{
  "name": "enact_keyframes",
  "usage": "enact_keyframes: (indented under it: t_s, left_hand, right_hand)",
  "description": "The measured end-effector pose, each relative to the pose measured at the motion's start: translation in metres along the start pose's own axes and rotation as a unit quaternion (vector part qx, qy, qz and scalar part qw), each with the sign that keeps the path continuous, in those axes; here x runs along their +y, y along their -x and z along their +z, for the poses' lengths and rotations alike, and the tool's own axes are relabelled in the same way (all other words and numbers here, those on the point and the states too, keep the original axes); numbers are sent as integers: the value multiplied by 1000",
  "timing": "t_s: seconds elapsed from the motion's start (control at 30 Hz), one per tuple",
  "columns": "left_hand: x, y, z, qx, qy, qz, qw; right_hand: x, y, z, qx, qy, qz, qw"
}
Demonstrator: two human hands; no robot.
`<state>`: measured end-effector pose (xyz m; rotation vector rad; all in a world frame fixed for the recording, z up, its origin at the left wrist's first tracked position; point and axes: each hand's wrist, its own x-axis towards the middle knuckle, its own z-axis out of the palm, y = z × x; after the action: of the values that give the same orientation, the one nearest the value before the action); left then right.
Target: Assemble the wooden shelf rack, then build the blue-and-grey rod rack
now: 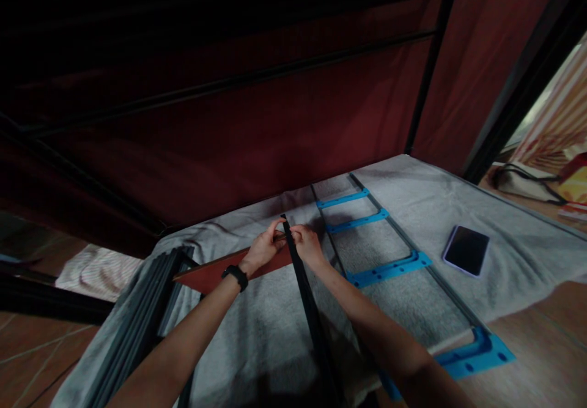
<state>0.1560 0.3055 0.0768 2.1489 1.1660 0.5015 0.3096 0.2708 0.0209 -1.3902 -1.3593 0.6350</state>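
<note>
From the left hand (265, 248), twelve o'clock is blocked by a dark-red flat panel (275, 133), three by a long black strip (305, 289); room is found at six over grey cloth (257, 328).

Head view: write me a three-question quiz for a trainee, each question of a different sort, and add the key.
1. Multiple choice. Which wrist wears the black watch?
a) the right
b) the left
c) both

2. True or false. The phone lies on the grey cloth with its dark screen facing up.

3. Fill in "near" or "far". The fingers of the left hand and right hand are at the ____ end of the dark rail, as seen from the person.

Key: 1. b; 2. true; 3. far
</note>
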Motion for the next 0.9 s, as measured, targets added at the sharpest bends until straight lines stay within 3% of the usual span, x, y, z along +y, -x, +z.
enact_keyframes:
  t_s: [0.13, 0.23, 0.33, 0.6, 0.77, 0.9]
  left_hand:
    - [0, 2, 2, 44, -36, 0, 998]
    - [0, 1, 1, 21, -79, -13, 997]
    - [2, 1, 0, 6, -89, -24, 996]
    - [8, 4, 6, 40, -114, -1, 993]
    - [14, 0, 5, 0, -176, 1, 984]
    - [17, -5, 2, -28, -167, 21, 985]
  right_hand:
    - [5, 7, 5, 38, -74, 49, 995]
    - [8, 5, 7, 36, -106, 67, 991]
    - [8, 0, 5, 28, -86, 70, 993]
    - [1, -1, 8, 21, 60, 70, 996]
    - [-2, 2, 11, 16, 58, 77, 995]
    - [-5, 4, 12, 16, 46, 100, 994]
